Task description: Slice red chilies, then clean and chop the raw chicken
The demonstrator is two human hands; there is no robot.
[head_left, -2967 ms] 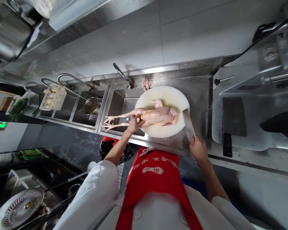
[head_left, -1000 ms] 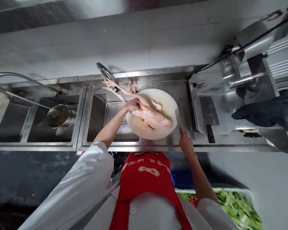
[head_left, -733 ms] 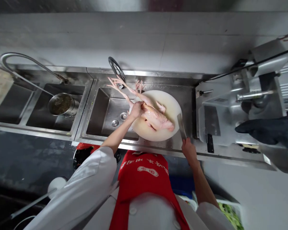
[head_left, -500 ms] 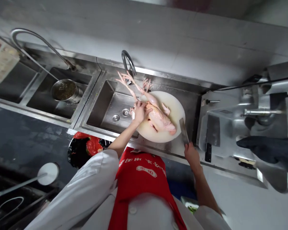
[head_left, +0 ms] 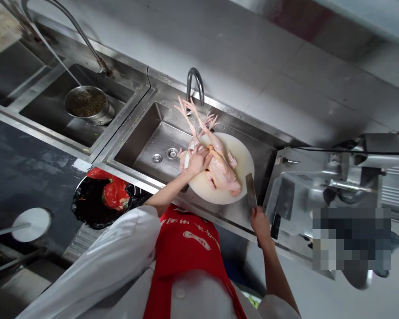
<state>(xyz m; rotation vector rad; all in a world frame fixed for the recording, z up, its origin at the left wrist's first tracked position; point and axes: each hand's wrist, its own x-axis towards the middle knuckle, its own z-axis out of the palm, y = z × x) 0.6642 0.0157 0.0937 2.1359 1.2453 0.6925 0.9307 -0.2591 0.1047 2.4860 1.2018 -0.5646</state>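
Observation:
A whole raw plucked chicken point(head_left: 221, 170) lies on a round white cutting board point(head_left: 242, 159) that rests over the right end of a steel sink point(head_left: 142, 146). Its feet point(head_left: 188, 108) stick out toward the faucet point(head_left: 195, 84). My left hand point(head_left: 197, 160) grips the bird at the thigh end. My right hand point(head_left: 260, 223) holds the handle of a cleaver point(head_left: 251, 191), whose blade lies flat on the counter beside the board's right edge.
A steel pot point(head_left: 86, 104) with dark contents sits in the left sink basin. A black-lined bin point(head_left: 103, 201) with red waste stands below the counter. A second cleaver point(head_left: 279, 208) lies on the steel machine point(head_left: 319, 195) at right.
My left hand has swung the chicken's legs from pointing left over the sink to pointing away toward the faucet. My right hand has stayed on the cleaver. My view has tilted.

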